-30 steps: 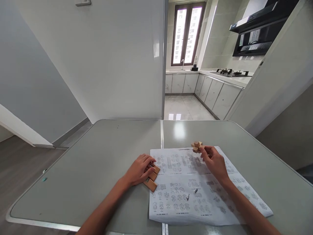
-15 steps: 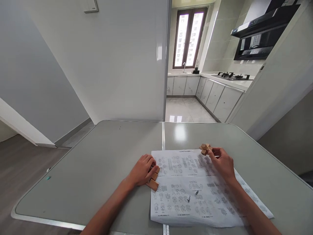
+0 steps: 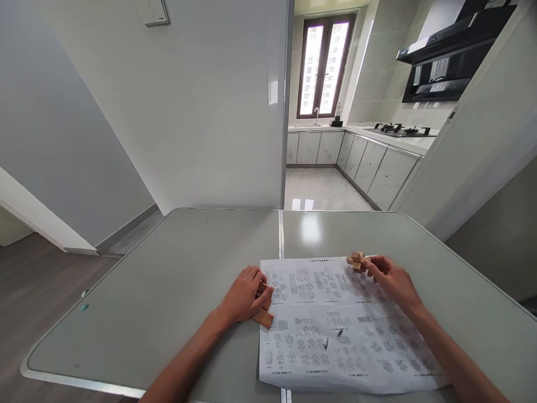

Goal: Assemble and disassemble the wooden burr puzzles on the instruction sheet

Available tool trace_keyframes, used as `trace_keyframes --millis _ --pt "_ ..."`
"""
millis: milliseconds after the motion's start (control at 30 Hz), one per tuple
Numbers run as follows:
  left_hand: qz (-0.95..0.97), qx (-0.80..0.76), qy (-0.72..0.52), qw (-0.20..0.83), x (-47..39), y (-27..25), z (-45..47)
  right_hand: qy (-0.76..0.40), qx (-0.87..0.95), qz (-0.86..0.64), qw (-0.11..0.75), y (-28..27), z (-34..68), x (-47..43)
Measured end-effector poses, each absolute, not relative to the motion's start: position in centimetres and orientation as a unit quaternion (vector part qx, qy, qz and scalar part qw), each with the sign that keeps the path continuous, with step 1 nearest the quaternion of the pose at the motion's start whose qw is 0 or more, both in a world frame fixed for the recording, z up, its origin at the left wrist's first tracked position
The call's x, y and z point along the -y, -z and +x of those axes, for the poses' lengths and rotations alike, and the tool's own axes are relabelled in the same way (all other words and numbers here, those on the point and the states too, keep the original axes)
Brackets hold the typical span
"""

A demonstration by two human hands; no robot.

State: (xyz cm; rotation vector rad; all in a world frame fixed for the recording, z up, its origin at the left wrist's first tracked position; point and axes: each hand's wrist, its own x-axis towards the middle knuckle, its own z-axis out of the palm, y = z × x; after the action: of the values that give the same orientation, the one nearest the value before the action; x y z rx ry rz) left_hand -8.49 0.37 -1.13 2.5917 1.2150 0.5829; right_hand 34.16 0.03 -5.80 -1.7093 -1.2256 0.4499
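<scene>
My right hand [image 3: 392,280] pinches a small interlocking wooden puzzle [image 3: 356,262] between thumb and fingers, at the top right part of a printed sheet [image 3: 302,313]. The puzzle is made of short crossed light-brown bars. Over the sheet's left edge, my left hand [image 3: 245,294] curls around loose wooden puzzle pieces [image 3: 263,318]. One flat piece sticks out below the thumb; the others are partly hidden under the fingers. Rows of small assembly drawings cover the sheet, with two dark marks near its middle.
The grey table [image 3: 188,252] has a metal seam [image 3: 281,235] down its middle. A small green bit [image 3: 84,307] lies at its left edge. Behind are a white wall and a kitchen with a stove [image 3: 400,131] and a window.
My right hand has shifted a little to the right and down, and the puzzle is turned to a different angle. My left hand stays nearly in place, its fingers slightly shifted over the pieces.
</scene>
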Motion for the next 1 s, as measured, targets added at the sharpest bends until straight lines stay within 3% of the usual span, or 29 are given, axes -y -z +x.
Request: trace_keyframes --millis 133,400,1000 --pt "0.877 -0.426 -0.189 0.114 -0.5 1.3 -8.5 -0.266 0.492 -0.701 0.442 6.1 35.1 0.1" --pt "0.878 -0.429 -0.192 0.086 -0.7 1.6 -8.6 -0.232 0.488 -0.713 0.447 5.6 34.1 0.6" --pt "0.877 -0.440 -0.191 -0.005 -0.8 2.3 -8.7 -0.271 0.466 -0.713 0.448 4.8 34.4 1.2"
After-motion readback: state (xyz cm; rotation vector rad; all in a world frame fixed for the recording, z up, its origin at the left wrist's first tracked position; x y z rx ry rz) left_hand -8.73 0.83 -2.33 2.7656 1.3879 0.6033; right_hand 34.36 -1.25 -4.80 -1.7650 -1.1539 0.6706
